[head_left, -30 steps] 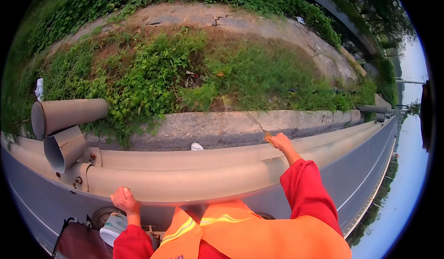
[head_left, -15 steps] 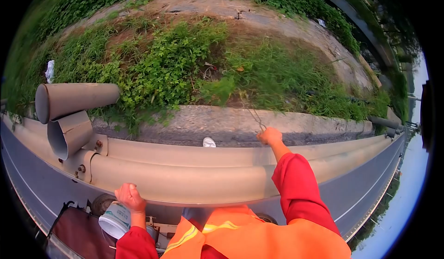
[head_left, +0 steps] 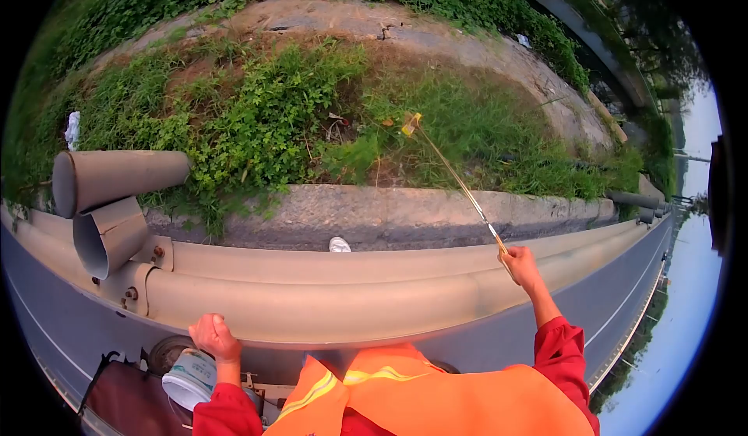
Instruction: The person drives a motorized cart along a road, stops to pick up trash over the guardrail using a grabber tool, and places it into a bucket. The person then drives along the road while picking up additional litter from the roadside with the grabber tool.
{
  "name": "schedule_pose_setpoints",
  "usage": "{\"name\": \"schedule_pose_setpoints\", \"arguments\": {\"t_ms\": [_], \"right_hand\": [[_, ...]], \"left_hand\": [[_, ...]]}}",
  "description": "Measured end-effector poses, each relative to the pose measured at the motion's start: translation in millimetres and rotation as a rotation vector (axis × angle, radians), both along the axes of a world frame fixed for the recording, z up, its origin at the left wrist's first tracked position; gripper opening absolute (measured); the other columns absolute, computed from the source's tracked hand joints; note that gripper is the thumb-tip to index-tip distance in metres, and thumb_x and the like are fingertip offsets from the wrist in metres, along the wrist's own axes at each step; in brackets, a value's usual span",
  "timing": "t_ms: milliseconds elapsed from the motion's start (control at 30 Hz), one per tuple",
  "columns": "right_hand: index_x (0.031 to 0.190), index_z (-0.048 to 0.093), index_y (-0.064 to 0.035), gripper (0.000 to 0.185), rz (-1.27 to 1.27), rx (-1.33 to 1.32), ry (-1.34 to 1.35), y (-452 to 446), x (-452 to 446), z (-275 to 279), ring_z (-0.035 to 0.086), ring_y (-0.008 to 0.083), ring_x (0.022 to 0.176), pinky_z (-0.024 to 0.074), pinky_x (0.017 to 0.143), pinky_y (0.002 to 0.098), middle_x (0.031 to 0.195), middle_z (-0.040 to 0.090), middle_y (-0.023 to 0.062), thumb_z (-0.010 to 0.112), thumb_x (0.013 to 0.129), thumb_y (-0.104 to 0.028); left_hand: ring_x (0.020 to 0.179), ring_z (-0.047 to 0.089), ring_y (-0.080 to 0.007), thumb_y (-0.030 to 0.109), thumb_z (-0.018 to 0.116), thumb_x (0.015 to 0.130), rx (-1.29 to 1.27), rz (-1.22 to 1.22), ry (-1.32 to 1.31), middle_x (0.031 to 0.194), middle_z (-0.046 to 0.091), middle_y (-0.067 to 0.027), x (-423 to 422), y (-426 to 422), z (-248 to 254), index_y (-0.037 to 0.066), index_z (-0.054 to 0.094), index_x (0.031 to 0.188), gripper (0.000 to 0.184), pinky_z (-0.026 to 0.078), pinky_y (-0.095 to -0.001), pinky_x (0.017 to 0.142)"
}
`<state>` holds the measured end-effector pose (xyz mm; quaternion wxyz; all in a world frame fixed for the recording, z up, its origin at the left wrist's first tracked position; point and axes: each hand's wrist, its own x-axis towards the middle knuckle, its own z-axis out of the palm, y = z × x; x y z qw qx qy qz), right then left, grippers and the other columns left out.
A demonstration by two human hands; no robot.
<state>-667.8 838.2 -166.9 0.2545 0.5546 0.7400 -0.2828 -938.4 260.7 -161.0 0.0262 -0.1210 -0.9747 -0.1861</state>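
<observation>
Head view, and this looked like lifting: beyond the guardrail, a yellow scrap sat at the tips of tongs, right hand wrapped around them, left hand fisted nearside, contents unclear, steady pinching seemingly needed next.

A person's right hand is holding a closed grip out front, its fingers bending inward and its wrist lying nearly in line with the bare forearm, while the right arm's red sleeve is sitting back from the wrist. The left hand is forming a fist closer to the body, its fingers folding tightly and its bare wrist showing above a second red sleeve. Both hands are standing well apart, the right one reaching farther forward than the left.
</observation>
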Motion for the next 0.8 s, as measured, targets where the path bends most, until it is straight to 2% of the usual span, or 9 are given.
{"name": "schedule_pose_setpoints", "arguments": {"t_ms": [133, 233, 300, 433, 467, 567, 600, 733, 800], "right_hand": [[0.072, 0.063, 0.003, 0.033, 0.042, -0.083, 0.119, -9, -78, -17, 0.052, 0.0172, 0.046, 0.0414, 0.046, 0.0369, 0.052, 0.054, 0.0086, 0.065, 0.084, -0.028], [0.07, 0.065, -0.0014, 0.031, -0.033, -0.24, 0.154, -19, -139, -106, 0.046, 0.0153, 0.038, 0.0331, 0.037, 0.0337, 0.052, 0.054, 0.0053, 0.068, 0.084, -0.029], [0.061, 0.057, -0.0091, 0.033, -0.259, -0.405, 0.167, -45, -193, -144, 0.04, 0.0096, 0.039, 0.0253, 0.036, 0.0273, 0.052, 0.05, 0.001, 0.069, 0.084, -0.03], [0.065, 0.052, -0.014, 0.035, -0.515, -0.659, 0.229, -92, -253, -222, 0.036, 0.008, 0.038, 0.0241, 0.035, 0.0248, 0.054, 0.05, 0.0001, 0.07, 0.082, -0.038], [0.068, 0.051, -0.0151, 0.036, -0.59, -0.687, 0.265, -103, -261, -233, 0.035, 0.0079, 0.038, 0.0238, 0.035, 0.0243, 0.054, 0.049, -0.0003, 0.07, 0.082, -0.042], [0.075, 0.055, -0.018, 0.029, -0.686, -0.768, 0.296, -122, -280, -253, 0.034, 0.0098, 0.038, 0.023, 0.036, 0.0245, 0.053, 0.045, -0.0006, 0.068, 0.081, -0.042], [0.073, 0.051, -0.0197, 0.037, -0.67, -0.766, 0.296, -128, -284, -250, 0.034, 0.0094, 0.039, 0.0234, 0.037, 0.0246, 0.053, 0.044, -0.0014, 0.068, 0.078, -0.052], [0.067, 0.047, -0.0178, 0.047, -0.709, -0.813, 0.227, -130, -295, -260, 0.035, 0.0093, 0.039, 0.0238, 0.037, 0.025, 0.052, 0.043, -0.0022, 0.067, 0.076, -0.059], [0.062, 0.042, -0.0167, 0.058, -0.731, -0.858, 0.196, -129, -300, -258, 0.034, 0.0084, 0.039, 0.0236, 0.037, 0.0243, 0.052, 0.042, -0.003, 0.064, 0.073, -0.069]], "left_hand": [[0.058, 0.045, -0.0305, 0.02, 0.045, 0.086, -0.011, -0.037, 0.032, 0.061, 0.049, -0.0097, -1, -7, -6, 0.008, 0.049, 0.065, 0.025, 0.032, -0.0399, 0.064], [0.059, 0.048, -0.0282, 0.02, 0.045, 0.088, -0.028, -0.043, 0.013, 0.063, 0.052, -0.0083, -2, -8, -4, 0.009, 0.052, 0.067, 0.025, 0.033, -0.0389, 0.067], [0.059, 0.048, -0.0279, 0.02, 0.045, 0.087, -0.03, -0.034, 0.007, 0.062, 0.052, -0.0083, 0, -9, -4, 0.009, 0.052, 0.066, 0.025, 0.033, -0.0388, 0.067], [0.058, 0.048, -0.0272, 0.02, 0.045, 0.087, -0.01, -0.039, -0.006, 0.062, 0.052, -0.0083, -1, -9, -5, 0.009, 0.052, 0.066, 0.025, 0.033, -0.0384, 0.067], [0.054, 0.045, -0.0282, 0.019, 0.047, 0.083, 0.026, -0.041, 0.035, 0.059, 0.048, -0.0083, -4, -4, -4, 0.01, 0.051, 0.064, 0.021, 0.031, -0.0387, 0.062], [0.054, 0.045, -0.0279, 0.018, 0.048, 0.081, 0.014, -0.043, 0.046, 0.059, 0.048, -0.0078, -5, -3, -3, 0.01, 0.051, 0.063, 0.02, 0.031, -0.0384, 0.061], [0.054, 0.045, -0.0279, 0.018, 0.048, 0.081, 0.009, -0.036, 0.045, 0.059, 0.048, -0.0078, -6, -2, -2, 0.01, 0.051, 0.063, 0.02, 0.031, -0.0384, 0.061], [0.053, 0.044, -0.0273, 0.017, 0.049, 0.079, 0.035, -0.031, 0.044, 0.058, 0.047, -0.0077, -6, 0, -1, 0.01, 0.05, 0.062, 0.019, 0.031, -0.0381, 0.061], [0.053, 0.045, -0.0271, 0.017, 0.049, 0.079, 0.03, -0.039, 0.046, 0.058, 0.047, -0.0076, -7, 0, -1, 0.01, 0.05, 0.062, 0.018, 0.031, -0.0381, 0.061]]}}
